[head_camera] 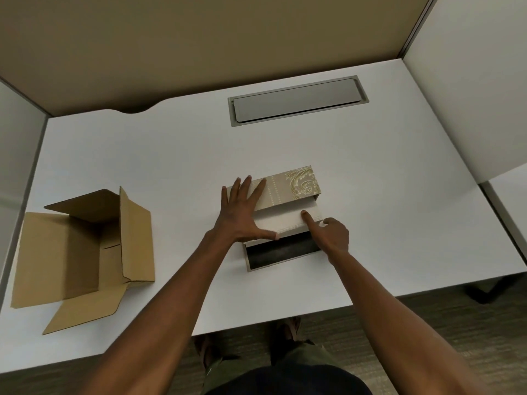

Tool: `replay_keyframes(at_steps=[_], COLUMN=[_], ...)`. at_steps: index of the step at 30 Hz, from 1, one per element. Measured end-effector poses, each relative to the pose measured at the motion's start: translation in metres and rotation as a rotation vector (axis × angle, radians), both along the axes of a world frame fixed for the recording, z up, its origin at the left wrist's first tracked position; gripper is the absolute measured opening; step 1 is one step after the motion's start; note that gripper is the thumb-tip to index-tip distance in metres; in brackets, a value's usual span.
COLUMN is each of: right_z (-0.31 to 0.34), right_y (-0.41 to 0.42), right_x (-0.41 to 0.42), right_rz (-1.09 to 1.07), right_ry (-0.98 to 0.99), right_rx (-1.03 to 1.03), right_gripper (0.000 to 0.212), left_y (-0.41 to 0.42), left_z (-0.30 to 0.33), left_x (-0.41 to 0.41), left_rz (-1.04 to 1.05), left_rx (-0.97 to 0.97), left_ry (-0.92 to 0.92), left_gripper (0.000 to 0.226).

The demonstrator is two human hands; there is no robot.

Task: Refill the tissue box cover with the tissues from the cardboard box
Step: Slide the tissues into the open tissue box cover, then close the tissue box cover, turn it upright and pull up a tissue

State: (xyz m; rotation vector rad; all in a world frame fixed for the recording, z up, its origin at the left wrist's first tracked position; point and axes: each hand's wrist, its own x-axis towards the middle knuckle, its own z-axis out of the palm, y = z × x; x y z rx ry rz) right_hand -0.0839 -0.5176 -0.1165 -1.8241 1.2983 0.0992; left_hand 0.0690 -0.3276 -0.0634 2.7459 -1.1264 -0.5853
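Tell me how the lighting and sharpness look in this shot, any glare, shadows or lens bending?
Head view: soft, even light; faint shadows beside the cardboard box and under both hands; no glare, only a dull sheen on the grey desk hatch. Wide-angle bending curves the desk edges. Slightly soft overall, with the tissue stack and patterned cover still readable.

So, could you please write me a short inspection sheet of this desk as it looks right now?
Surface: white desk, flat.
Job's things: patterned tissue box cover at centre, its dark-lined flap open toward the person; white tissue stack sits in the opening. Cardboard box at left, flaps open, no tissues visible inside.
Clutter: nothing seen.
Grippers: left hand spread flat on cover and stack; right hand presses the stack with its index finger.
Cables: nothing seen; closed grey cable hatch at rear.
Surroundings: partition panels around the desk.
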Motion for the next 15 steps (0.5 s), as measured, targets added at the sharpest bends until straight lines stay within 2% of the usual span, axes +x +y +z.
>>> replay_keyframes(at_steps=[4, 9, 13, 15], right_z=[0.001, 0.0, 0.001, 0.004], right_y=[-0.005, -0.007, -0.009, -0.01], right_x=[0.002, 0.0, 0.002, 0.003], right_rz=[0.027, 0.025, 0.002, 0.023], right_ry=[0.035, 0.031, 0.013, 0.034], right_rx=[-0.002, 0.112, 0.178, 0.18], right_gripper=[0.087, 0.092, 0.077, 0.075], left_y=[-0.002, -0.005, -0.005, -0.005], left_z=[-0.009, -0.012, -0.014, -0.013], left_x=[-0.005, -0.008, -0.008, -0.007], left_rz=[-0.033, -0.025, -0.027, -0.021], left_rx=[0.086, 0.107, 0.081, 0.074], left_ry=[-0.104, -0.154, -0.156, -0.152], left_gripper=[0.144, 0.133, 0.116, 0.107])
